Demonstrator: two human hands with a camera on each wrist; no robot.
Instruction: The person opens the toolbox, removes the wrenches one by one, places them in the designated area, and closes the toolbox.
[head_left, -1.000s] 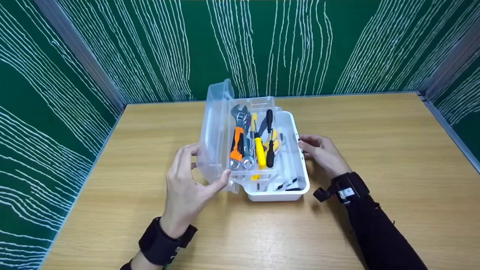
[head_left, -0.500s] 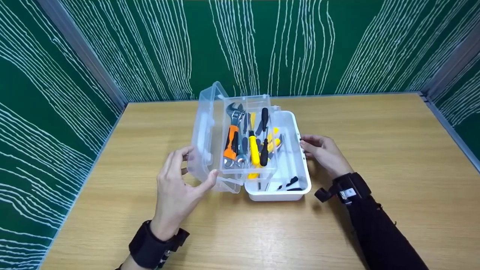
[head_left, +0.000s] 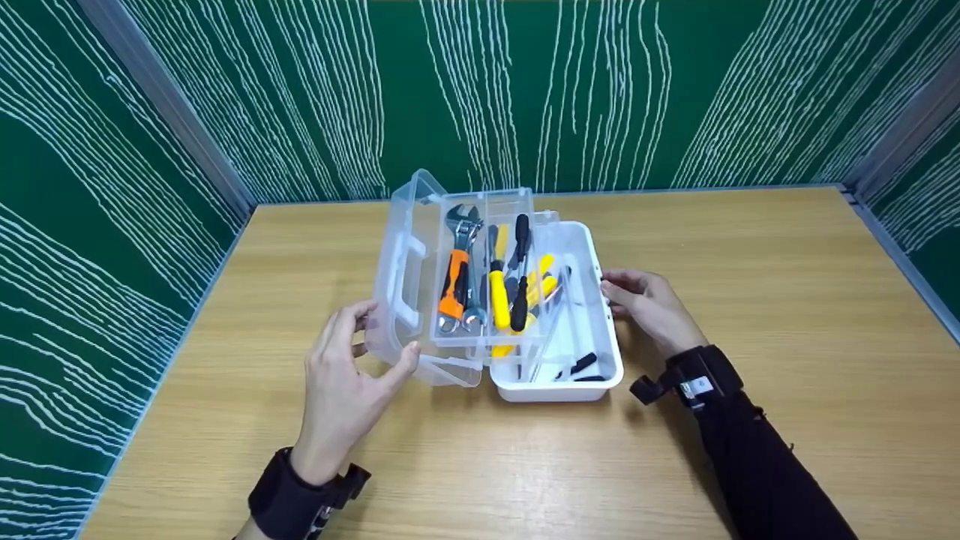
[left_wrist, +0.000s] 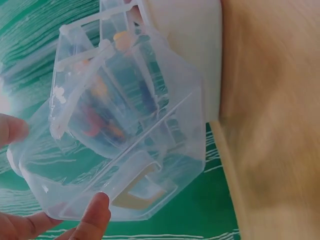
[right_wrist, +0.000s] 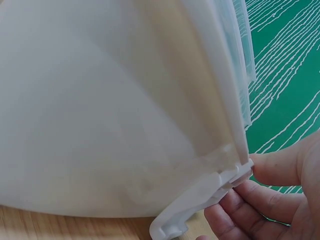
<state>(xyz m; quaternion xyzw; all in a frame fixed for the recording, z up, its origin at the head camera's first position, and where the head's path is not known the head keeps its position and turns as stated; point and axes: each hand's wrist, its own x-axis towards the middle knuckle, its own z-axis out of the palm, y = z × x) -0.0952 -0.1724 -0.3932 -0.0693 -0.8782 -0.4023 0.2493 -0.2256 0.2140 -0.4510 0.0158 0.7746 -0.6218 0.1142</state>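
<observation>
A toolbox with a white base stands on the table, its clear lid swung up toward the left. My left hand grips the lid's outer edge between thumb and fingers. Linked to the lid, a clear tray hangs over the base's left part. In it lie an orange-handled adjustable wrench, a wrench, a yellow-handled tool and a black-handled screwdriver. On the base's right side, my right hand pinches the white latch with thumb and fingers.
Deeper in the base lie yellow-handled tools and small black pieces, partly hidden by the tray. Green panels with white lines enclose the wooden table at the back and sides.
My left hand has moved left and slightly down, swinging the lid further open. The tray with its tools has shifted left, uncovering more of the base. My right hand has stayed at the latch.
</observation>
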